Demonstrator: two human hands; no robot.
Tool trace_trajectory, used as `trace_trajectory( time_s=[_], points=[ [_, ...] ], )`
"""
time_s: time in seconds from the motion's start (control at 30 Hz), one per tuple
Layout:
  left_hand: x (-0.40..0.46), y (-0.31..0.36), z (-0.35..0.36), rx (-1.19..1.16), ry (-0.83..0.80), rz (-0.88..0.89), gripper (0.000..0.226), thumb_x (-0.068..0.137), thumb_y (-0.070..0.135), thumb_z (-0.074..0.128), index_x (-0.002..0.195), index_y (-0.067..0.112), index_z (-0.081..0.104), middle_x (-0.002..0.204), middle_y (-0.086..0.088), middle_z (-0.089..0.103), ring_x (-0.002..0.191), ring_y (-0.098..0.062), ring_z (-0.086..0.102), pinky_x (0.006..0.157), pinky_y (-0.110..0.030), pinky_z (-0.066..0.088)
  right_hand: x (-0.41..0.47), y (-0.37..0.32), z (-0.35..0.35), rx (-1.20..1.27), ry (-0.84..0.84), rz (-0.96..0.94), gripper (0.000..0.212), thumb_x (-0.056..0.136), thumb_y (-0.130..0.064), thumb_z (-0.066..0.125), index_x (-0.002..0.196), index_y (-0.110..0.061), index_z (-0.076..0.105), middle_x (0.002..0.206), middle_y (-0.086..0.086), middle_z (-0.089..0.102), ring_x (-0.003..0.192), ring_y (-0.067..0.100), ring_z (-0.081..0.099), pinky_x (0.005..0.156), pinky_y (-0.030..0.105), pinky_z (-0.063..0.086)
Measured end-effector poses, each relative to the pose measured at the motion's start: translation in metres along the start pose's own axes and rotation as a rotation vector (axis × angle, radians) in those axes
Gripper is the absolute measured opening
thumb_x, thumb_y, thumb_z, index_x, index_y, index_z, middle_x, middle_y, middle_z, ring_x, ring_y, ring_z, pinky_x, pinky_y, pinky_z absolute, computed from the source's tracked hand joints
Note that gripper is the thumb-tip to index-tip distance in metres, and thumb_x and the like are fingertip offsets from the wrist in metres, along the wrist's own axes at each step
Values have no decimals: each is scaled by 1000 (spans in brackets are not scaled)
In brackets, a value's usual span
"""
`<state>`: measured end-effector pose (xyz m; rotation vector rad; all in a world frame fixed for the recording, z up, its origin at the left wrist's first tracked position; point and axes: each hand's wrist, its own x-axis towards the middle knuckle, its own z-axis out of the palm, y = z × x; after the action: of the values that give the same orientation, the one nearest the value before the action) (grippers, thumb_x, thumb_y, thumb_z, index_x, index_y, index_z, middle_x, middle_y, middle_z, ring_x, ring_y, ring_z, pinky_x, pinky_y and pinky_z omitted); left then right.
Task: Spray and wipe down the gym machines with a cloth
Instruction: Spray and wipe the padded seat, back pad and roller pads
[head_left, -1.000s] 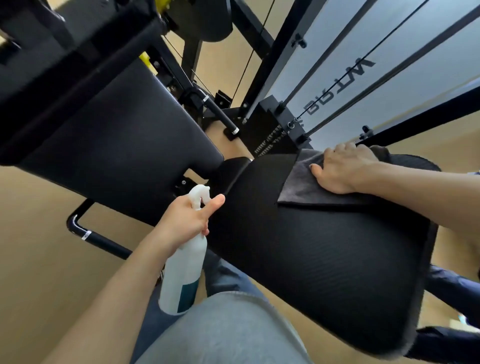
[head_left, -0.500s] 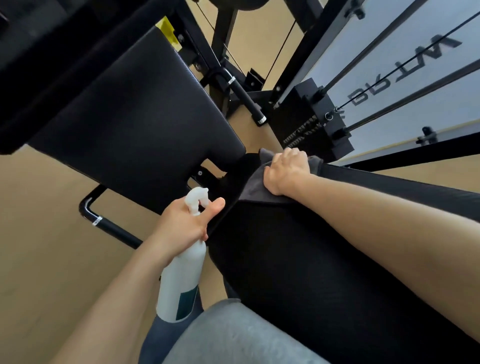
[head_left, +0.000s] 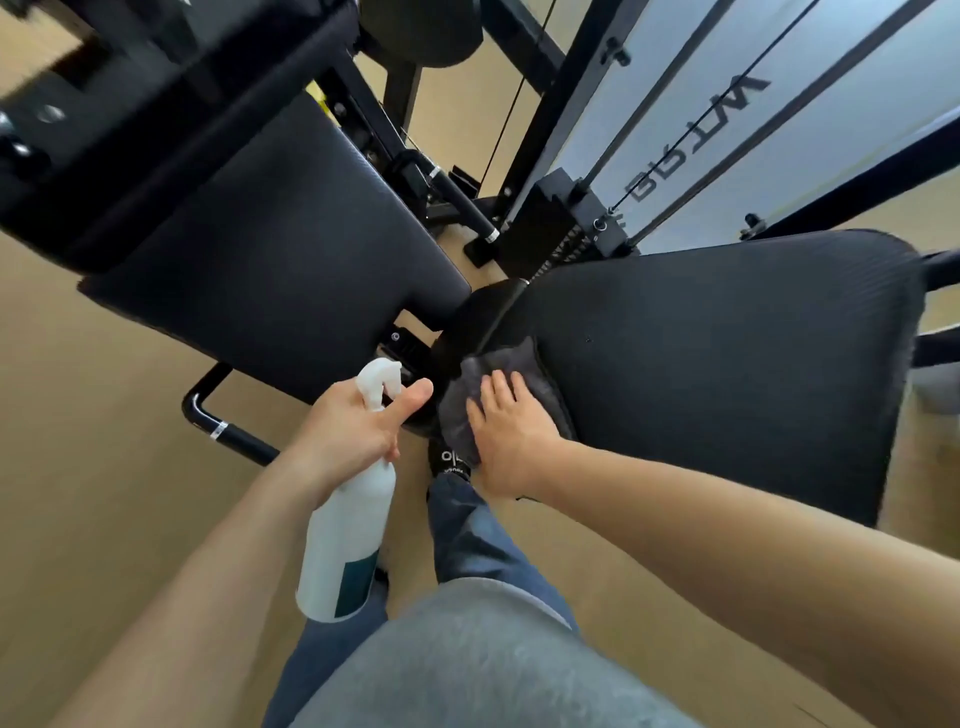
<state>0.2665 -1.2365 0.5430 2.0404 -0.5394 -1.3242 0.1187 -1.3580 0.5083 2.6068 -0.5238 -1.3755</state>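
Person's right hand (head_left: 511, 436), fingers straight and slightly spread, presses grey cloth (head_left: 498, 379) flat on near corner of black seat pad (head_left: 727, 364) to wipe it. Left hand (head_left: 358, 423) grips white spray bottle (head_left: 345, 540) w/ fingers curled round neck, nozzle aimed toward pad, prob. ready to spritz.

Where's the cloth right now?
In the head view the grey cloth lies just left of centre, on the near corner of the black seat pad, pressed flat under the right hand, beside the spray bottle.
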Motion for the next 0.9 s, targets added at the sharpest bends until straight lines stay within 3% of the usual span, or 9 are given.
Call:
trace_trajectory(
  time_s=[0.17,0.4,0.53,0.7,0.77,0.9],
  points=[
    [-27,-21,-10,6,-17,21,71,93,67,58,56,6,64,63,-6,68,75,-21,64,70,-34,44,-78,31,0,26,28,-128,65,105,-34,35,161,-19,6,169,5,3,155,27,3,125,42,5],
    [-38,-10,0,33,-48,102,70,96,61,58,59,2,64,58,-4,66,67,-17,61,65,-30,42,-165,71,-4,-57,2,-53,64,107,-47,19,161,-20,-2,169,5,-3,155,29,-2,126,44,5],
    [-31,0,11,20,-65,115,52,97,59,57,70,15,59,59,-2,64,66,-11,61,64,-27,42,-131,69,-1,10,-13,-78,64,106,-49,17,161,-20,-1,169,5,-5,155,28,-7,126,46,0],
    [-8,4,23,23,-44,44,64,97,60,57,67,4,63,55,-1,66,63,-10,63,66,-29,43,-54,83,-2,89,-41,-185,61,105,-52,9,161,-29,5,169,-1,-2,155,24,-6,125,43,-5],
    [3,5,26,36,-26,19,54,98,57,56,73,10,60,54,1,66,60,-7,63,65,-26,42,-18,102,-5,70,-68,-210,58,105,-50,8,161,-33,5,169,-2,0,155,23,-4,125,43,-4],
    [32,8,30,17,-4,-72,53,98,59,55,75,12,66,64,-5,71,78,-12,66,69,-26,42,44,175,-15,79,-76,-99,56,105,-49,6,160,-38,8,169,-5,4,155,22,2,125,43,2]
  ],
)
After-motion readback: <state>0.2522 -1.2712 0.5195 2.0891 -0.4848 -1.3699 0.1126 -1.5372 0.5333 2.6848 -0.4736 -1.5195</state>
